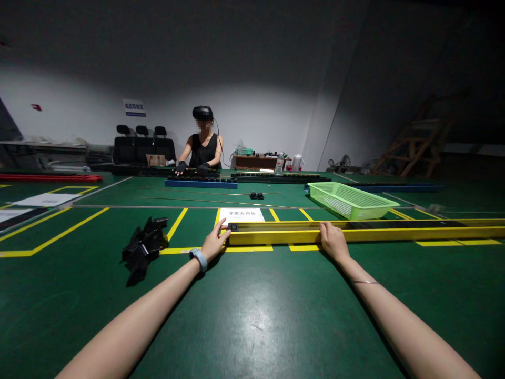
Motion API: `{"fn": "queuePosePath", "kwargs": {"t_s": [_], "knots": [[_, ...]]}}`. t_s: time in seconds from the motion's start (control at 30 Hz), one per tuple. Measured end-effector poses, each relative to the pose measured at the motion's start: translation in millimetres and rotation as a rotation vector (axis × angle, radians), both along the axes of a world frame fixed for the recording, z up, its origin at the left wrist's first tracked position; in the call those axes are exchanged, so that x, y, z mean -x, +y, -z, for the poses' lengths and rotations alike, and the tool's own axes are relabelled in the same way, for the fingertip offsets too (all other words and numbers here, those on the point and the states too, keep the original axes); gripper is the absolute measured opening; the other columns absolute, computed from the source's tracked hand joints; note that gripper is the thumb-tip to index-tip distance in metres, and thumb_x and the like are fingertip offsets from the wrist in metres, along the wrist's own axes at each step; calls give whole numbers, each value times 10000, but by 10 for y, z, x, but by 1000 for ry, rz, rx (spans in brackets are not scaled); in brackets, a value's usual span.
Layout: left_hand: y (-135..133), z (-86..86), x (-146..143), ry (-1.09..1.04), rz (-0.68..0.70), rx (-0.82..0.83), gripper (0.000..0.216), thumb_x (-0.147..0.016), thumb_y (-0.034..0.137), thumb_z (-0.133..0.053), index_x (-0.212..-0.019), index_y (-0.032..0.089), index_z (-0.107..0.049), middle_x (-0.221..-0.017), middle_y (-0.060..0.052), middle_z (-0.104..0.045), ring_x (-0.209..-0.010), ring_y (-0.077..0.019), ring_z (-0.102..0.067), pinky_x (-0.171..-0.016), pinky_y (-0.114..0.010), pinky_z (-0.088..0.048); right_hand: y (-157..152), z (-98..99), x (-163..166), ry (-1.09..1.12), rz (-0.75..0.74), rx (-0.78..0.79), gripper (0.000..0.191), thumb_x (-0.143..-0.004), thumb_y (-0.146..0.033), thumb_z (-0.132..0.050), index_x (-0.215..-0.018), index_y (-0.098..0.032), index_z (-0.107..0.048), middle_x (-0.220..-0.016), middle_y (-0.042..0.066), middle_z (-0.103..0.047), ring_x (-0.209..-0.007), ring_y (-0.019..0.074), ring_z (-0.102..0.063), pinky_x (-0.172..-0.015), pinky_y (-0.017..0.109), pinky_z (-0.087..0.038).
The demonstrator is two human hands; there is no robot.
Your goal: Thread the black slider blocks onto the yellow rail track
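A long yellow rail [276, 238], shaped like a channel with raised side walls, lies across the green table and runs off the right edge. At its left end sits a small black block [234, 227] with a round mark on its face. The thumb and fingers of my left hand [214, 242] are closed about this block at the rail's end; part of the grip is hidden. Further right, my right hand [334, 242] has its fingers bent over the rail's near wall, holding it. Inside the channel's right part, a dark strip [406, 224] shows.
A crumpled black bundle [145, 250] lies left of my left hand. Behind the rail are a green basket [347, 202], a paper sign [241, 215], two small black pieces [256, 195] and thin rods [185, 200]. Across the table a person [204, 147] works at a blue rail [201, 183].
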State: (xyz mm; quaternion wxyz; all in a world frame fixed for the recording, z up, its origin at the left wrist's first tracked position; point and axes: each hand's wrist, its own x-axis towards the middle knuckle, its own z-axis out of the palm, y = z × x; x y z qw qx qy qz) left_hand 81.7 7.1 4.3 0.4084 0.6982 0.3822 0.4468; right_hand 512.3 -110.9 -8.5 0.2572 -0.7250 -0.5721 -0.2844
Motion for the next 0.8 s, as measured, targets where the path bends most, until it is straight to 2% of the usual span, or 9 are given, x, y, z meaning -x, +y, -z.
{"fn": "queuePosePath", "kwargs": {"t_s": [0.27,0.37,0.47,0.57,0.7,0.8], "knots": [[-20,-10,12,139,66,-58,618,-836,424,-495,-1398,219,-339,-1221,-89,-579,-681,-105,-566,-674,-253,-467,-19,-37,41,31,-1,2,324,-952,-336,-238,-938,-161,-510,-782,91,-644,-758,214,-596,-782,329,-370],[-38,-30,13,144,81,-52,609,-845,417,-476,-1404,224,-328,-1247,-93,-565,-706,-108,-580,-716,-263,-473,-17,-34,42,42,4,4,328,-951,-343,-240,-938,-160,-512,-780,93,-642,-757,216,-592,-781,334,-375],[-51,-43,13,122,99,-35,594,-849,400,-471,-1402,229,-335,-1267,-100,-555,-816,-134,-602,-781,-277,-470,-21,-28,35,58,-2,-1,330,-948,-345,-243,-944,-159,-516,-790,96,-635,-772,219,-585,-793,345,-381],[-59,-51,9,95,117,-6,581,-853,385,-466,-1401,240,-338,-1277,-104,-549,-864,-147,-608,-809,-290,-466,-33,-45,67,80,-7,-54,340,-941,-360,-254,-959,-156,-526,-830,109,-623,-801,228,-569,-792,357,-395],[-82,-85,-5,80,149,18,557,-859,368,-456,-1390,235,-356,-1293,-112,-534,-893,-154,-602,-816,-300,-463,-52,-122,304,87,-76,-169,339,-935,-355,-267,-1007,-154,-530,-945,131,-601,-912,240,-536,-859,385,-395],[-106,-122,-19,50,168,46,529,-857,344,-458,-1368,225,-389,-1297,-120,-529,-900,-154,-595,-795,-292,-469,-63,-190,653,78,-202,-153,289,-929,-339,-296,-1035,-188,-519,-1013,117,-582,-990,241,-514,-923,418,-376]]}}
